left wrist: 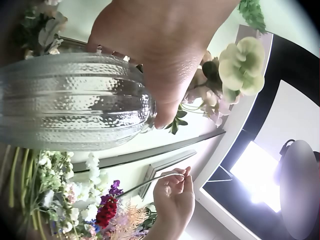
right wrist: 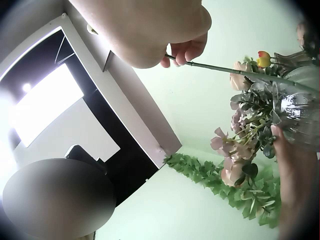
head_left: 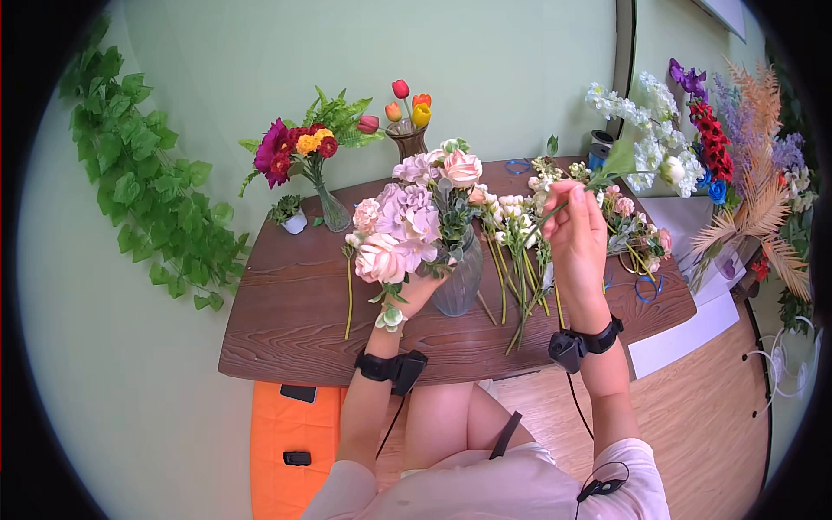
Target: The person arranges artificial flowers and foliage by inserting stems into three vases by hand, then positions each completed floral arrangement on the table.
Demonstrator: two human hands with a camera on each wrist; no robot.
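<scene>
My left hand (head_left: 419,295) grips the neck of a ribbed clear glass vase (head_left: 459,282), thumb and fingers round it just under the rim in the left wrist view. Out of the vase lean lilac hydrangeas (head_left: 406,215), a pale pink rose (head_left: 381,258) and dark green foliage (head_left: 452,212). Raised to the right of the vase, my right hand (head_left: 578,230) pinches the green stem (right wrist: 225,69) of a single flower between thumb and fingertips. That flower has a white round bloom (head_left: 672,169) and a broad leaf (head_left: 618,165).
Cut flowers with long stems (head_left: 520,277) lie on the brown wooden table (head_left: 286,303), right of the vase. Behind stand a glass vase of mixed flowers (head_left: 329,206), a vase of tulips (head_left: 409,139) and a small potted plant (head_left: 295,223). Tall artificial flowers (head_left: 711,139) crowd the right.
</scene>
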